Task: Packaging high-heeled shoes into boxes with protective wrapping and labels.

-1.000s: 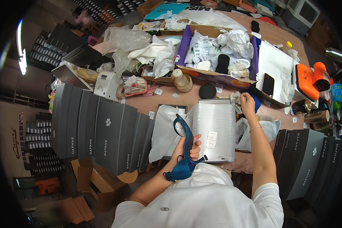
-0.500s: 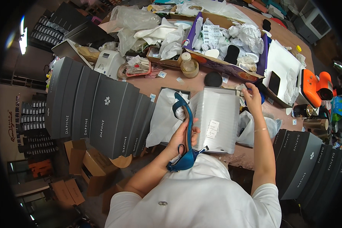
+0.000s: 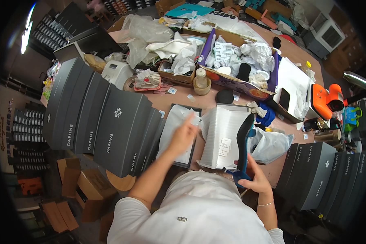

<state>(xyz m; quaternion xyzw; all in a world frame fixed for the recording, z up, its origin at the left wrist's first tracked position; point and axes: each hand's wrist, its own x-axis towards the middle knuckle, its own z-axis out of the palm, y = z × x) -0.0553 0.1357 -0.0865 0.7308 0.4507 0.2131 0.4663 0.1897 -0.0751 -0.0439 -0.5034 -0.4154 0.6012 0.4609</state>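
Note:
My right hand [image 3: 258, 179] grips a blue strappy sandal [image 3: 243, 142] by its heel end, and the long dark side of the shoe stands upright over the right edge of an open shoe box. White ribbed padding [image 3: 217, 140] lines that box, and a small white label [image 3: 225, 146] lies on it. To the left, my left hand [image 3: 184, 136] is over white tissue paper [image 3: 170, 136] in a dark shallow box part [image 3: 184, 164]. Motion smears its fingers, so I cannot tell whether they pinch the paper.
Grey shoe boxes stand in rows at left [image 3: 124, 130] and right [image 3: 313, 175]. Behind the work area are a purple carton [image 3: 242, 81] of crumpled paper, a jar [image 3: 201, 81] and a black round pad [image 3: 224, 96]. A plastic bag [image 3: 272, 142] lies to the right.
The sandal has passed from my left hand to my right and moved rightward over the box's edge. My left hand has moved up to the tissue paper; my right hand has come down toward me.

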